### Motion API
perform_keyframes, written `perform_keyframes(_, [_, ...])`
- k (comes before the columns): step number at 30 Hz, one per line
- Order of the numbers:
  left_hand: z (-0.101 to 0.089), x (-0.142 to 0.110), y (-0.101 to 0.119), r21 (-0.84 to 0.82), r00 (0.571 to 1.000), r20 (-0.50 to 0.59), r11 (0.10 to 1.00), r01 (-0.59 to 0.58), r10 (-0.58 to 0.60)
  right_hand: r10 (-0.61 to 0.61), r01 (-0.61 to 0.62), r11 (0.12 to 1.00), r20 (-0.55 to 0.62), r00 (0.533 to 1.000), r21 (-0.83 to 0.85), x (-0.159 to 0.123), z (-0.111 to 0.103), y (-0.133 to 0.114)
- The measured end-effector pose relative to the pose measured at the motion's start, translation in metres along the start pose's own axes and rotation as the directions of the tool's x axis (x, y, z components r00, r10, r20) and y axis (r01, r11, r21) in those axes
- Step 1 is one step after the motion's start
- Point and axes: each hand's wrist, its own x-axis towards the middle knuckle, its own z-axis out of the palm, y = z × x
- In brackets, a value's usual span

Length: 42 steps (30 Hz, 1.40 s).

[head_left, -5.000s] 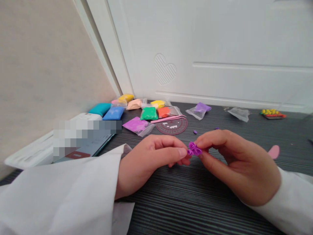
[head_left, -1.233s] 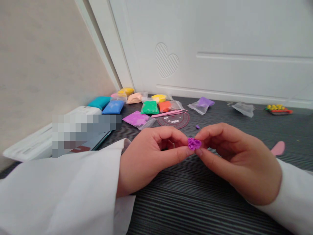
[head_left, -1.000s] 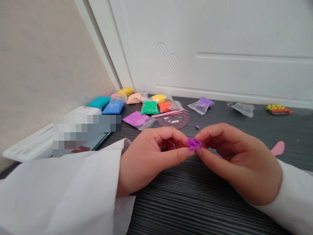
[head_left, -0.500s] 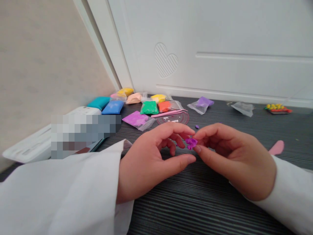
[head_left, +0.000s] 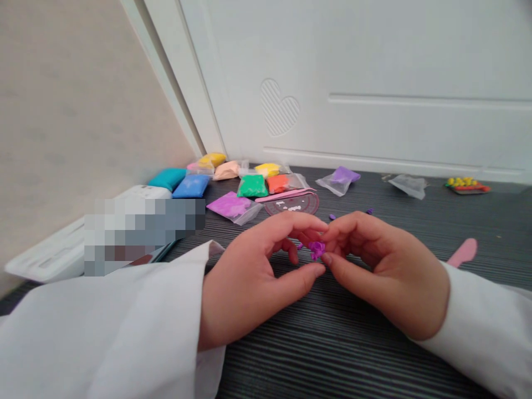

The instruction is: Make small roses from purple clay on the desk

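Note:
A small purple clay flower (head_left: 317,250) with ruffled petals is pinched between the thumb and index finger of my right hand (head_left: 386,271). Around its other side curves my left hand (head_left: 253,277), thumb below and fingers above, spread apart. The left index fingertip comes close to the right one; whether a left finger touches the petals I cannot tell. Little dark purple clay bits (head_left: 332,217) lie on the dark table (head_left: 316,349) beyond the hands. Just behind my left hand is a round clear protractor-like plate (head_left: 291,205) with white scraps on it.
Bags of clay stand at the back: green (head_left: 252,185), orange (head_left: 277,183), magenta (head_left: 230,205), blue (head_left: 191,186), purple (head_left: 346,175). An empty clear bag (head_left: 409,186) and a small yellow-and-red clay piece (head_left: 465,185) are further right. A pink tool (head_left: 463,253) lies by my right wrist.
The clay flower and my right hand have shifted slightly left and down, and the flower has turned a little. My left hand keeps its curved shape. The camera view has tilted slightly.

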Motion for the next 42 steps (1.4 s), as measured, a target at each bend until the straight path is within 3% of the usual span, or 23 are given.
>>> perform_keyframes(16, [0.000, 0.001, 0.003, -0.010, 1.000, -0.003, 1.000, 0.023, -0.023, 0.016, -0.016, 1.000, 0.013, 1.000, 0.018, -0.001, -0.001, -0.001])
perform_keyframes(19, [0.000, 0.002, 0.002, -0.097, 0.998, 0.010, 0.993, 0.064, -0.063, 0.006, -0.007, 1.000, 0.015, 1.000, 0.023, 0.000, -0.001, -0.002])
perform_keyframes(23, [-0.001, 0.005, -0.002, -0.336, 0.985, 0.041, 0.926, 0.173, -0.169, -0.015, 0.015, 1.000, 0.013, 1.000, 0.002, -0.002, -0.001, -0.002])
perform_keyframes(28, [-0.002, 0.007, -0.008, -0.504, 0.965, 0.040, 0.829, 0.243, -0.258, -0.166, 0.167, 0.973, 0.019, 0.986, -0.157, -0.002, -0.006, 0.001])
perform_keyframes(31, [-0.003, 0.009, -0.009, -0.564, 0.959, 0.060, 0.783, 0.261, -0.276, -0.343, 0.353, 0.883, 0.089, 0.935, -0.310, 0.000, -0.012, 0.003])
perform_keyframes(34, [-0.005, 0.010, -0.008, -0.592, 0.948, 0.122, 0.745, 0.306, -0.293, -0.459, 0.479, 0.805, 0.143, 0.877, -0.351, 0.001, -0.015, 0.004])
perform_keyframes(42, [-0.004, 0.009, -0.008, -0.583, 0.942, 0.156, 0.743, 0.330, -0.297, -0.472, 0.479, 0.790, 0.120, 0.873, -0.382, 0.001, -0.014, 0.005])
